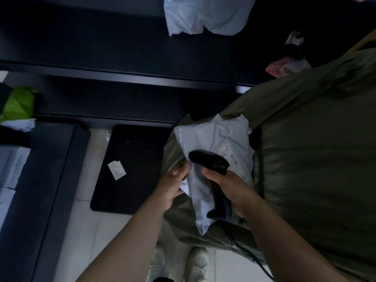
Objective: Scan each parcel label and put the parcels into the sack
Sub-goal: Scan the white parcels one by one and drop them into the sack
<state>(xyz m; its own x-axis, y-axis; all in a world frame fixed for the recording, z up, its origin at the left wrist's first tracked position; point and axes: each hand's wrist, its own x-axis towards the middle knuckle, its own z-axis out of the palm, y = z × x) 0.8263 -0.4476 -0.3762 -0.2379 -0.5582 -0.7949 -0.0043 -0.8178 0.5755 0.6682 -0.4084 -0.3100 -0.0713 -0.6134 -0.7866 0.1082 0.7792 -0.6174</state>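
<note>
Pale floor tiles (89, 231) carry a black mat (134, 171), and a small printed paper slip (116, 169) lies on the mat's left part. Beyond the mat run long dark shelves (101, 49), with a big white bag (207, 15) resting at the top edge of view. A bright green bag (19, 102) sits at the far left. A large olive sack (315, 149) fills the right side, and a pink packet (278, 68) lies just past its upper edge. A white parcel (211, 137) lies against the sack's left side, held out in front of the person. Its label (230, 154) faces up on the right half, though the print is too blurred to read. The left hand (173, 184) pinches the parcel's left edge, thumb on top. The right hand (227, 184) is wrapped around the handle of a black scanner (209, 160), whose head hovers over the parcel just left of the label. The 2 hands are close together, with only a strip of parcel between them. A dark coiled cable (244, 249) trails down from the scanner's handle. 2 pale shoes (197, 259) show on the tiles at the bottom.
</note>
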